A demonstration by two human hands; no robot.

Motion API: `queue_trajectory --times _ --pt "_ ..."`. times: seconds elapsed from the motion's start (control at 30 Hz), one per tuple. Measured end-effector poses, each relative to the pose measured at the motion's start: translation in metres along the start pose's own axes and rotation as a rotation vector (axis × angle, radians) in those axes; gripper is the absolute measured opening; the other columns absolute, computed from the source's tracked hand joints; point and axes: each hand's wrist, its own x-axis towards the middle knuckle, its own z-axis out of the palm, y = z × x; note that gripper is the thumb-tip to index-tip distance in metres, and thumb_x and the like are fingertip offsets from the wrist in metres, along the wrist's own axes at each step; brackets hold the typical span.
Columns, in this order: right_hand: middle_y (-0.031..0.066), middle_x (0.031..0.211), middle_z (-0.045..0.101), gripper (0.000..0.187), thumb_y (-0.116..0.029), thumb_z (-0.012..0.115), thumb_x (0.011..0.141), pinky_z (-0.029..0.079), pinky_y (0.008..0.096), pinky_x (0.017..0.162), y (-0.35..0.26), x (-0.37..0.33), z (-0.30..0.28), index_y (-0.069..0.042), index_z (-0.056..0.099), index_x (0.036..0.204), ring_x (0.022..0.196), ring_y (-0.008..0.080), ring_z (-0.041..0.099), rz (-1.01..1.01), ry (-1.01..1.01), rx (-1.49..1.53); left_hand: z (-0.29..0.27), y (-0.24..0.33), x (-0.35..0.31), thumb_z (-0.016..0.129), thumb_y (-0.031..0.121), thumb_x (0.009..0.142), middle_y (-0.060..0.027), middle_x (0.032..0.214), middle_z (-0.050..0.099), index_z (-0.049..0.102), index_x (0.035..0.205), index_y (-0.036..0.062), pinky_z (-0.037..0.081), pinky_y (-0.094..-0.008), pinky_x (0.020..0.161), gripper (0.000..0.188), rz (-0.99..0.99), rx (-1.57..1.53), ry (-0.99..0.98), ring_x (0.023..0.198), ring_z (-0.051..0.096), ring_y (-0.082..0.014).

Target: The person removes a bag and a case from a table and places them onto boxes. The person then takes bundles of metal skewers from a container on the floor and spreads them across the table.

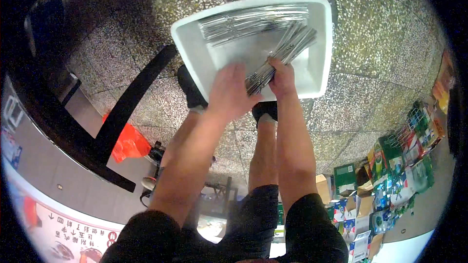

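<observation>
A white plastic tub [325,44] stands on the floor in front of my feet. Along its far side lies a layer of thin metal skewers [253,22], side by side. My right hand [282,79] is closed around a bundle of skewers [294,44], held at a slant inside the tub with its far ends fanned toward the far right corner. My left hand [228,90], blurred by motion, is beside the bundle's near end over the tub's near left part. Its thumb is apart from its fingers, and nothing shows in it.
Speckled tiles [370,58] surround the tub. A dark bent bar [139,90] comes close to it on the left, with a red plastic bag [130,142] behind. Cardboard boxes and bottles [385,190] are heaped at the lower right. My shoes [191,87] touch the tub's near side.
</observation>
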Motion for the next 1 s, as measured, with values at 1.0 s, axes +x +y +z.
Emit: queue_trajectory --times 1.0 --pt "0.0117 0.070 0.058 0.026 -0.021 0.069 0.078 0.049 0.0396 0.052 0.062 -0.059 0.016 0.004 0.061 0.085 0.058 0.0239 0.058 0.546 0.059 -0.464 0.014 -0.010 -0.051 0.064 0.025 0.083 -0.0121 0.079 0.062 0.056 0.102 0.0012 0.055 -0.0394 0.053 0.032 -1.093 -1.467 -0.708 0.064 0.065 -0.0250"
